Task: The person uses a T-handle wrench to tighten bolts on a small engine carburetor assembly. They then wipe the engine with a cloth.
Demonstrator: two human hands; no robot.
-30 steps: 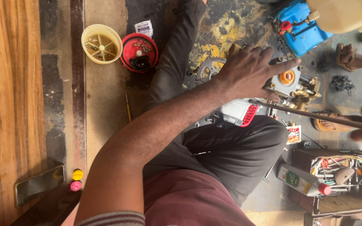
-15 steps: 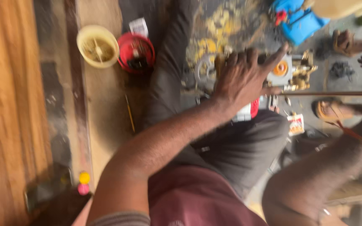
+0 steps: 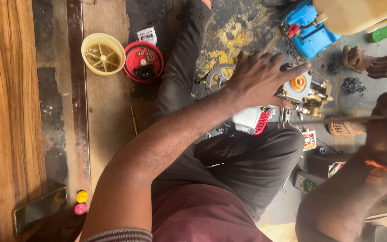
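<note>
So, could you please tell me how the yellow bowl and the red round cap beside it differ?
The yellow bowl is open, pale and holds small screws; the red cap is darker, with a black part at its centre. The bowl lies left of the cap. Both are round, sit on the floor and lie away from the left hand.

Small engine part: silver-grey metal with an orange ring and brass-yellow fittings, beside a white housing edged with red fins. Tub: pale yellow; round cap: red with a black centre; sprayer body: bright blue under a cream tank. Trousers: dark grey; shirt: maroon; wrist thread: orange; floor: black, stained with yellow patches.
</note>
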